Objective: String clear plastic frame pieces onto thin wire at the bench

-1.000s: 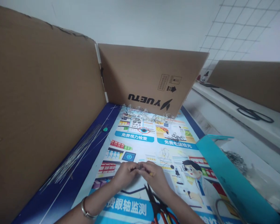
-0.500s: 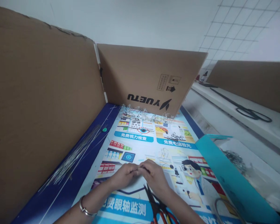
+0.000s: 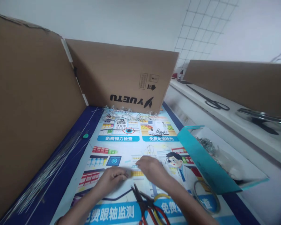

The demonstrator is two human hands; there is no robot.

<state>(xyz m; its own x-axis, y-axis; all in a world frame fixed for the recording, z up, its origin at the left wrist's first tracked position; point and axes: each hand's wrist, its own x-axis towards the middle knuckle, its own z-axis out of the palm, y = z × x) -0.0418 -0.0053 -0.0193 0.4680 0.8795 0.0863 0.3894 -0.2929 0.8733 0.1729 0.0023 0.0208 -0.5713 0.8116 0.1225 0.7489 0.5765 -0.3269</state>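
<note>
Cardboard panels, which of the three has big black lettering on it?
The middle panel, standing between the other two: it carries "YUETU" printed upside down. The left panel and right panel show no lettering.

At lower centre, dark-tipped hand tools are showing red and yellow handles. The printed sheet beneath is displaying white, blue and multicoloured pictures. Right of centre, a box is showing turquoise; at upper centre, brown cardboard is bearing black lettering. Silvery wires are streaking lower-left deep blue.
</note>
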